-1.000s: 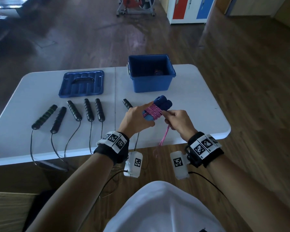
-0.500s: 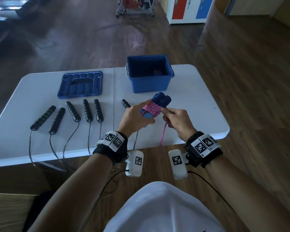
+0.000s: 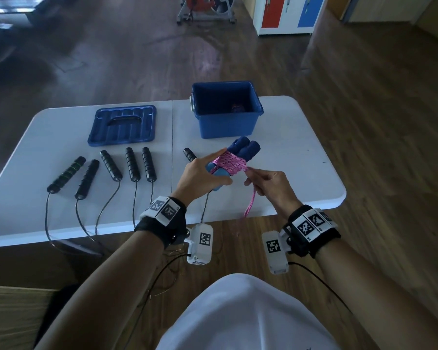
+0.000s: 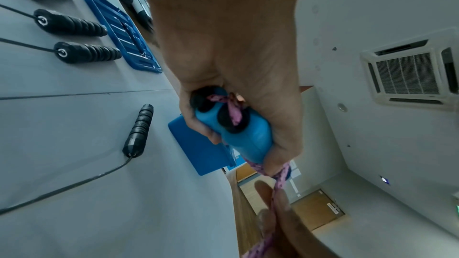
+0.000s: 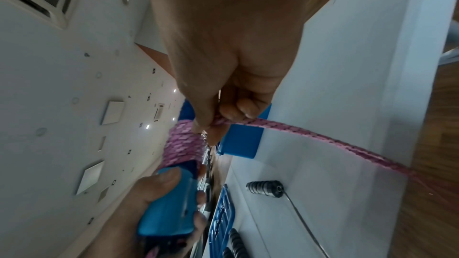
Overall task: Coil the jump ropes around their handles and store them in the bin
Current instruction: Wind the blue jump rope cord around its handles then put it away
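Observation:
My left hand (image 3: 202,176) grips a pair of blue jump-rope handles (image 3: 243,149) held side by side above the white table (image 3: 301,152). A pink rope (image 3: 229,162) is coiled round their middle. My right hand (image 3: 266,184) pinches the loose end of that pink rope (image 5: 323,139) just right of the coil; the tail hangs over the table's front edge. In the left wrist view the blue handles (image 4: 243,130) show end-on in my left hand (image 4: 248,66). The right wrist view shows my right hand (image 5: 218,121) beside the coil (image 5: 181,144). The open blue bin (image 3: 226,109) stands behind.
Several black jump-rope handles (image 3: 130,164) lie in a row on the table's left half, their thin cords hanging over the front edge. A single black handle (image 3: 189,154) lies behind my left hand. The blue bin lid (image 3: 123,125) lies at the back left. Something dark lies inside the bin.
My right hand has carried the pink rope round the handles, and the hanging tail has grown shorter. My left hand has kept its hold on the handles.

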